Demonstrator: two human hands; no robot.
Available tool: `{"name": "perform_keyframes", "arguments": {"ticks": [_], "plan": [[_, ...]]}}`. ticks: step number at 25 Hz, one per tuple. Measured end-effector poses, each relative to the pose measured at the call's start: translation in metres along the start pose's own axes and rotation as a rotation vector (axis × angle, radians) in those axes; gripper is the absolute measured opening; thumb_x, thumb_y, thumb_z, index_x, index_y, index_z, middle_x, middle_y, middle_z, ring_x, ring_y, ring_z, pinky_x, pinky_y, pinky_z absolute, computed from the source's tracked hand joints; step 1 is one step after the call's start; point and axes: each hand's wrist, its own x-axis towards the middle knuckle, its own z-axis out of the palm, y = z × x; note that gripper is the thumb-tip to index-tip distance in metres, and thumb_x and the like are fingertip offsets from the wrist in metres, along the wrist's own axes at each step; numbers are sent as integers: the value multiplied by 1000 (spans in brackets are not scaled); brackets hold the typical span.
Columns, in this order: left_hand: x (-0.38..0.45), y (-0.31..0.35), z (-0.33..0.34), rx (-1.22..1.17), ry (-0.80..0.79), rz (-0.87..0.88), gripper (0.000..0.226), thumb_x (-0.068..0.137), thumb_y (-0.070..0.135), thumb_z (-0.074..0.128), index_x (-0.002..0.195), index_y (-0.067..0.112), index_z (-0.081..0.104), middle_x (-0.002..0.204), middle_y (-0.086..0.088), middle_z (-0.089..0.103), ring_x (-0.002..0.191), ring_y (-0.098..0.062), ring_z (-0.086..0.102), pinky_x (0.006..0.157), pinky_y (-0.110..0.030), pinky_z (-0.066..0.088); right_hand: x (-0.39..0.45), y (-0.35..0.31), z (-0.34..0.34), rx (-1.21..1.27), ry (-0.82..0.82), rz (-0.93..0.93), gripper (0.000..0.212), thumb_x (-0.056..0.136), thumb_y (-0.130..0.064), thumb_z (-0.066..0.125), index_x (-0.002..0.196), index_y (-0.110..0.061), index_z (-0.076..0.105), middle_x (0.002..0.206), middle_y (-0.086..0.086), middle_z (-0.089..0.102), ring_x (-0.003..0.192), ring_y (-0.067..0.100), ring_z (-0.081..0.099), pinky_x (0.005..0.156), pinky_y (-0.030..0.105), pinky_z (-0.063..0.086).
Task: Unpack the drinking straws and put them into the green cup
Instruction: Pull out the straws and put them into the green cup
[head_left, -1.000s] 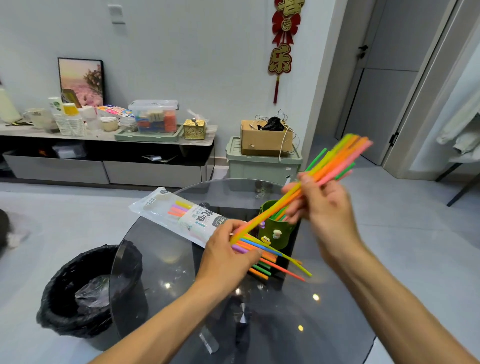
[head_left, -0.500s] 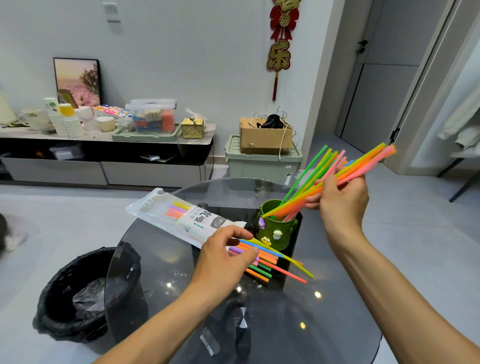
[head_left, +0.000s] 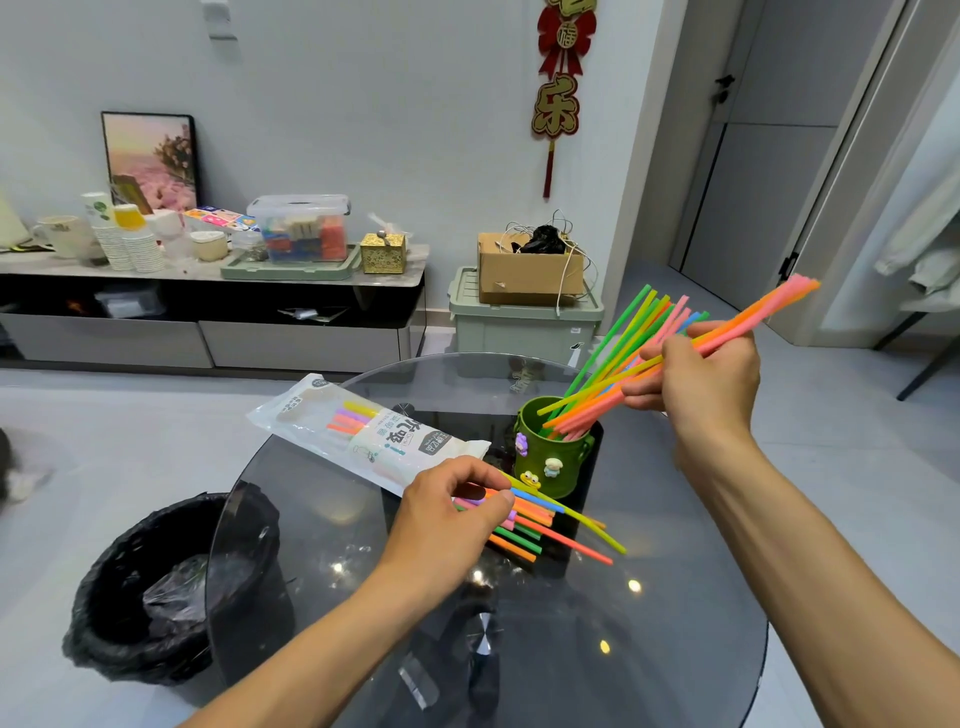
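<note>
A green cup (head_left: 557, 457) with small figure charms stands on the round glass table (head_left: 675, 597). Several straws lean in it. My right hand (head_left: 701, 384) grips a bundle of coloured straws (head_left: 597, 400), their lower ends at the cup's mouth, their upper ends pointing up and right. My left hand (head_left: 452, 514) pinches several loose straws (head_left: 550, 530) that stick out of the white straw packet (head_left: 363, 436), which lies on the table left of the cup.
A black-lined waste bin (head_left: 156, 597) stands on the floor at the table's left edge. Behind are a low cabinet (head_left: 208, 312) with cups and boxes, and a green storage box (head_left: 524, 327) bearing a cardboard box.
My right hand has carried its straw bundle to the right and lowered its ends to the cup. My left hand let go of that bundle and dropped onto the straws at the packet's mouth.
</note>
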Motion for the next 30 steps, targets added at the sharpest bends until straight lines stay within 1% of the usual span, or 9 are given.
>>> {"name": "perform_keyframes", "arguments": {"ticks": [3, 6, 9, 13, 16, 19, 24, 26, 30], "plan": [[-1, 1, 1, 13, -9, 8, 14, 82, 9, 71, 73, 20, 71, 62, 19, 70, 62, 8, 63, 55, -1, 40, 4, 2, 3, -70, -142, 82, 25, 85, -5, 54, 110, -2, 56, 80, 21, 71, 46, 28, 69, 45, 31, 56], [-1, 0, 1, 12, -19, 11, 15, 82, 7, 71, 74, 19, 71, 62, 20, 70, 62, 9, 63, 54, 0, 40, 2, 6, 10, -77, -277, 128, 23, 88, -9, 63, 108, -13, 53, 67, 14, 69, 48, 24, 69, 50, 32, 58], [1, -1, -1, 10, -23, 7, 14, 83, 6, 70, 75, 17, 71, 62, 22, 70, 62, 10, 64, 54, 0, 41, 1, 3, 11, -47, -243, 60, 3, 93, -17, 59, 94, -14, 59, 61, 4, 69, 48, 22, 68, 51, 31, 58], [2, -3, 0, 9, -37, 0, 13, 84, 7, 70, 77, 18, 70, 64, 24, 70, 64, 11, 65, 54, 0, 40, 1, 5, 6, -300, -195, -126, 26, 99, -28, 51, 86, -9, 63, 67, 8, 68, 51, 18, 66, 53, 30, 58], [5, -9, 1, 69, -13, 6, 12, 83, 10, 70, 78, 21, 70, 69, 18, 71, 63, 7, 63, 54, -3, 41, 1, 3, -4, -782, -34, -511, 41, 95, -45, 56, 65, -17, 58, 55, 0, 51, 46, 12, 44, 46, 18, 26], [11, -21, -7, 366, 12, 104, 7, 84, 18, 68, 87, 24, 68, 93, 11, 67, 86, -7, 61, 72, -21, 47, 3, 2, -11, -919, -63, -475, 62, 91, -60, 50, 51, -13, 56, 45, -1, 42, 50, 25, 42, 46, 21, 19], [19, -50, -17, 1093, -323, 172, 62, 93, 46, 46, 149, 31, 26, 162, -2, 16, 147, -24, 15, 117, -44, 20, -11, 17, -27, -855, -609, -66, 67, 90, -57, 51, 46, -8, 66, 43, 0, 65, 39, 14, 63, 45, 27, 48], [22, -56, -18, 1099, -403, 129, 64, 95, 50, 41, 152, 36, 16, 165, 2, 4, 150, -24, 4, 120, -48, 14, -27, 34, -25, -891, -787, -35, 51, 91, -45, 56, 60, -8, 71, 59, 6, 72, 55, 19, 68, 58, 37, 57], [23, -56, -24, 1032, -451, 165, 56, 93, 49, 47, 147, 40, 33, 162, 3, 19, 147, -22, 15, 116, -43, 28, -65, 69, 2, -1008, -894, -120, 29, 94, -39, 52, 92, -15, 67, 91, 5, 69, 85, 22, 63, 73, 37, 51]]}}
